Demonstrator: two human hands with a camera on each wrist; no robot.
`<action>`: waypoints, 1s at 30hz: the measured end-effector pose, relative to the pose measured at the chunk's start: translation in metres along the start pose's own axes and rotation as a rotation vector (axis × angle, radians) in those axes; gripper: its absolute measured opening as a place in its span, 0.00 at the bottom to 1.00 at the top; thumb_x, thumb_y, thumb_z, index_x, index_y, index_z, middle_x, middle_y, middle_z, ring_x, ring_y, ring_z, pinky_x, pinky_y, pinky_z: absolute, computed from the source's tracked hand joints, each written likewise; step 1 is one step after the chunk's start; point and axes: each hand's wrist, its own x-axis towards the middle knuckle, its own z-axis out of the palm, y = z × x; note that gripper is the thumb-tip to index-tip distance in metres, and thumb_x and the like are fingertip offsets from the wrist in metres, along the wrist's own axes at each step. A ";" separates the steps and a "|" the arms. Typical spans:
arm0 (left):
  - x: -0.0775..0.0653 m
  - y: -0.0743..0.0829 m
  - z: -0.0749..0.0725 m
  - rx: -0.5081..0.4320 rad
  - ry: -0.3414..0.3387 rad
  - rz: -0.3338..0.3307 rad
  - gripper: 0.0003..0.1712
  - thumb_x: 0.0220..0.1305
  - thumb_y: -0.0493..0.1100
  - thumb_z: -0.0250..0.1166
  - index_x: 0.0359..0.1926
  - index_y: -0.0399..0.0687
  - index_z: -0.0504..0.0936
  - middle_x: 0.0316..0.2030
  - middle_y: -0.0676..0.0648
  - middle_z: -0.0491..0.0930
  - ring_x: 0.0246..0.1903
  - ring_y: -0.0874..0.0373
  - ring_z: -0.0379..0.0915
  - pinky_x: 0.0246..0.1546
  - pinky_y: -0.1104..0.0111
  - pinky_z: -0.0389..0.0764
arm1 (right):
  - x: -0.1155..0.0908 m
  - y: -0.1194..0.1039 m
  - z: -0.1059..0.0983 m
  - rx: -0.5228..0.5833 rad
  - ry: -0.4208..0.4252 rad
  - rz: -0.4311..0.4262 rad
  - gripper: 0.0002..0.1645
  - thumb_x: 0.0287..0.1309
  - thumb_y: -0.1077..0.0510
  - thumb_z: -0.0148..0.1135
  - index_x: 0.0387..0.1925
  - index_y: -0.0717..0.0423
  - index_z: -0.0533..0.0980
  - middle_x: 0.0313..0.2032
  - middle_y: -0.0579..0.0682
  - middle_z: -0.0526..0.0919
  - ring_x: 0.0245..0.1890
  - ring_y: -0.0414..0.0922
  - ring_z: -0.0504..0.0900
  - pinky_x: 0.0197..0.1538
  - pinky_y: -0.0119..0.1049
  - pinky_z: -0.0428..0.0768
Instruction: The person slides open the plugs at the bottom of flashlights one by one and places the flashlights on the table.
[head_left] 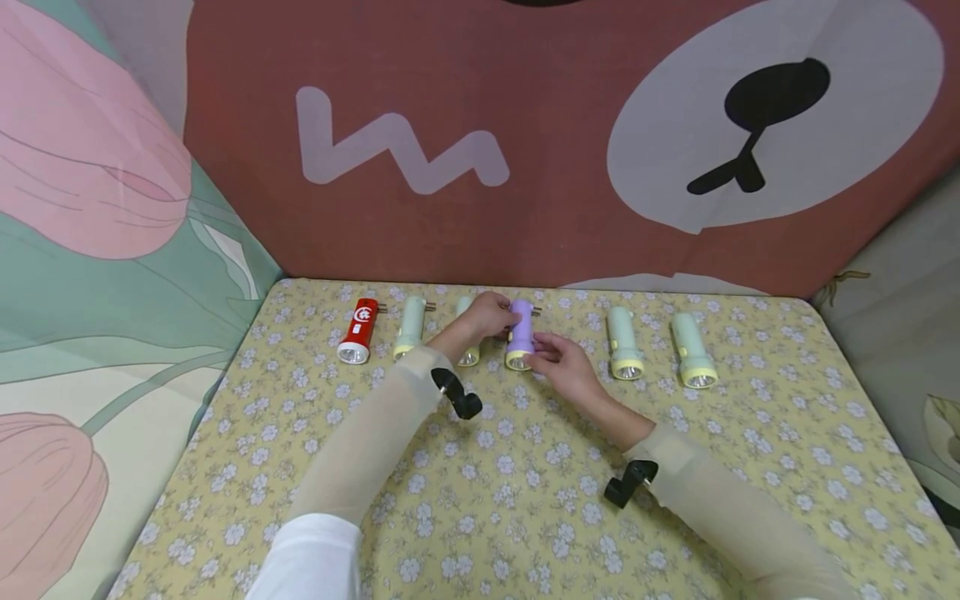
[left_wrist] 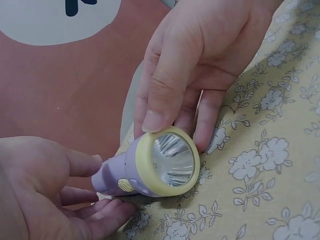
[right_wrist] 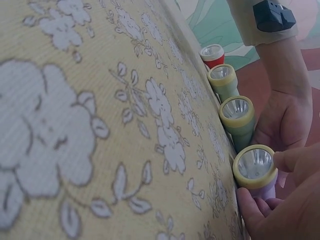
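Note:
A purple flashlight (head_left: 521, 332) with a yellow rim lies on the flowered cloth, its lens end facing the near side and metal prongs showing by its tail. My left hand (head_left: 487, 316) holds it at the tail end, thumb and fingers on either side. At the lens end, my right hand (head_left: 567, 368) pinches the yellow rim; in the left wrist view the right thumb (left_wrist: 154, 120) rests on the rim. Partly hidden behind my left hand is a pale green flashlight (head_left: 468, 357). Another green flashlight (head_left: 411, 322) lies left of it.
A red flashlight (head_left: 361, 327) lies at the row's left end. On the right are two more pale green flashlights, one nearer (head_left: 621, 335) and one farther right (head_left: 692, 340). A printed brown fabric wall (head_left: 450, 242) stands along the table's (head_left: 480, 500) back edge.

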 end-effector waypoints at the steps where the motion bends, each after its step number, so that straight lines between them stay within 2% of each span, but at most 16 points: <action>1: -0.001 0.000 -0.001 -0.004 -0.001 0.001 0.31 0.72 0.35 0.62 0.70 0.26 0.65 0.61 0.30 0.75 0.54 0.40 0.79 0.52 0.60 0.85 | 0.000 0.000 0.000 0.001 -0.004 0.001 0.33 0.69 0.58 0.64 0.70 0.67 0.67 0.60 0.65 0.77 0.59 0.59 0.78 0.57 0.44 0.82; 8: -0.008 0.003 -0.006 0.026 0.006 0.038 0.33 0.74 0.42 0.61 0.72 0.28 0.64 0.63 0.32 0.74 0.54 0.41 0.79 0.53 0.58 0.84 | -0.002 -0.003 -0.002 -0.028 -0.051 -0.024 0.37 0.70 0.55 0.64 0.73 0.66 0.63 0.62 0.65 0.75 0.62 0.60 0.76 0.62 0.50 0.79; 12: -0.013 0.003 -0.009 0.043 0.050 0.123 0.31 0.74 0.43 0.60 0.71 0.31 0.67 0.62 0.34 0.76 0.54 0.43 0.78 0.52 0.58 0.83 | -0.005 -0.004 -0.004 -0.083 -0.091 -0.079 0.41 0.71 0.53 0.64 0.75 0.66 0.59 0.66 0.66 0.72 0.65 0.62 0.73 0.66 0.54 0.75; 17: -0.022 0.006 -0.014 0.064 0.070 0.232 0.29 0.75 0.42 0.59 0.70 0.32 0.69 0.62 0.36 0.76 0.60 0.44 0.74 0.58 0.57 0.80 | -0.013 -0.009 -0.009 -0.168 -0.110 -0.121 0.44 0.72 0.50 0.63 0.77 0.65 0.55 0.74 0.65 0.61 0.70 0.63 0.67 0.69 0.57 0.71; 22: -0.029 0.005 -0.018 0.139 0.034 0.308 0.31 0.76 0.44 0.59 0.72 0.34 0.66 0.65 0.36 0.74 0.63 0.44 0.72 0.63 0.58 0.77 | -0.021 -0.012 -0.015 -0.265 -0.136 -0.209 0.45 0.73 0.51 0.61 0.78 0.66 0.52 0.76 0.66 0.56 0.73 0.65 0.60 0.69 0.60 0.69; 24: -0.032 0.005 -0.018 0.200 0.014 0.335 0.31 0.77 0.46 0.58 0.74 0.36 0.65 0.68 0.36 0.71 0.65 0.44 0.70 0.65 0.57 0.75 | -0.024 -0.012 -0.018 -0.328 -0.134 -0.257 0.45 0.72 0.51 0.62 0.77 0.68 0.52 0.76 0.67 0.55 0.74 0.65 0.58 0.71 0.62 0.64; 30: -0.044 0.008 -0.014 0.324 -0.058 0.384 0.34 0.78 0.48 0.56 0.77 0.38 0.60 0.73 0.37 0.64 0.71 0.42 0.63 0.70 0.54 0.69 | -0.036 -0.012 -0.027 -0.452 -0.114 -0.309 0.48 0.71 0.46 0.62 0.78 0.66 0.52 0.76 0.69 0.54 0.74 0.67 0.54 0.73 0.67 0.56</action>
